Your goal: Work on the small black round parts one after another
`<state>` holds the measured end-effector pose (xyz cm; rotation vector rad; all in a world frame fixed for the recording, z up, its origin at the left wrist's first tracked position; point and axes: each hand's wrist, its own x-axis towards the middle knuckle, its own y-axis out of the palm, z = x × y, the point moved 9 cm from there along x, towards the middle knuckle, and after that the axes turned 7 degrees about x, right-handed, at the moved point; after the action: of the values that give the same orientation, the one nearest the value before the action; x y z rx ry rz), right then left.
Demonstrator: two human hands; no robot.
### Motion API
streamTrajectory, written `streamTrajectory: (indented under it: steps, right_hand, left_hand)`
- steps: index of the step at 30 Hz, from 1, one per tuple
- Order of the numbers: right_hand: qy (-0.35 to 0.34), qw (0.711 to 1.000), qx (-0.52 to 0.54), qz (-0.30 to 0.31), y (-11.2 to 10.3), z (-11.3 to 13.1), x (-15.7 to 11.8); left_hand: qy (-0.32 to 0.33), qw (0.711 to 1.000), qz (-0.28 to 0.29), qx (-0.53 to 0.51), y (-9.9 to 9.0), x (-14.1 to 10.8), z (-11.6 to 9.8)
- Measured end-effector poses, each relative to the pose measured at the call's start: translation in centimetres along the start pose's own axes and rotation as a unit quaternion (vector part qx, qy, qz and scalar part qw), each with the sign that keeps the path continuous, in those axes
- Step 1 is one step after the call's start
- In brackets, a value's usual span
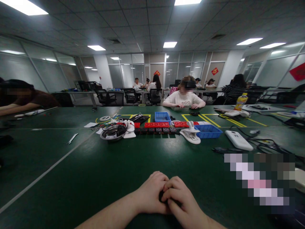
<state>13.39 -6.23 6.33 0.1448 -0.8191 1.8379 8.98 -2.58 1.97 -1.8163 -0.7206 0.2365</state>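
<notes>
Close to the table's near edge, my left hand (150, 192) and my right hand (182, 198) meet low over the green tabletop (114, 175). Both are closed around a small black object (162, 197). Only a dark bit of it shows between the fingers, so its kind cannot be made out. The right fingers curl over it and touch the left hand. Most of the left fingers are hidden behind the hand and the object.
Ahead are a metal bowl (113, 135) of cables, red power strips (156, 124), a white clip stand (192, 135), and blue trays (207, 131). To the right lie a white power bank (238, 140), black cables (262, 143) and a blurred-out patch. A person (184, 97) sits opposite.
</notes>
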Motion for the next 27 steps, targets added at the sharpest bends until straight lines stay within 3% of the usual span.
streamTrajectory:
  steps: [13, 23, 27]
  right_hand:
    - [0.082, 0.992, -0.051, -0.08, -0.8, -2.7, -0.6]
    - [0.071, 0.994, -0.075, -0.04, -0.2, -2.3, -0.3]
    - [0.014, 0.998, -0.055, -0.005, 0.1, -0.6, -0.1]
  left_hand:
    - [-0.074, 0.997, -0.036, -0.006, -0.7, -0.2, 0.5]
    - [-0.052, 0.999, -0.01, -0.007, -0.4, -0.1, 0.1]
    - [-0.03, 0.999, 0.004, -0.012, -0.1, -0.1, 0.2]
